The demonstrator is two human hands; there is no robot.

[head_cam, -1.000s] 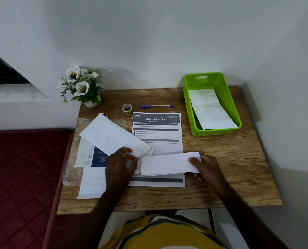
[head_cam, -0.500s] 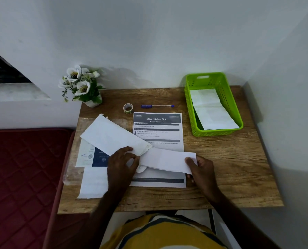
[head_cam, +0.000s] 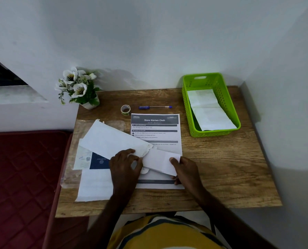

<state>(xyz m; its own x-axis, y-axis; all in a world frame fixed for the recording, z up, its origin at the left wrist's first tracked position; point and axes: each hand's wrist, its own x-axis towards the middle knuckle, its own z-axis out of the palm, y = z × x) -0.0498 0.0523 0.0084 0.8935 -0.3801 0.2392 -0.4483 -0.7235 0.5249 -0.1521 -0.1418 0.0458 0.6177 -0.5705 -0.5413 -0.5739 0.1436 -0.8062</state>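
Protruding halfway from the envelope (head_cam: 112, 139) pinched by the left hand (head_cam: 124, 166), the folded sheet (head_cam: 158, 161) was clasped in the grip of the right hand (head_cam: 185, 169), insertion unfinished.

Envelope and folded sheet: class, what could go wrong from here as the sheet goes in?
1. The envelope mouth, pinched by the left hand, looks ragged; the folded sheet might snag and tear it further.
2. The right hand grips only the sheet's end, so it could buckle when pushed.
3. The printed instruction page underneath may slide.
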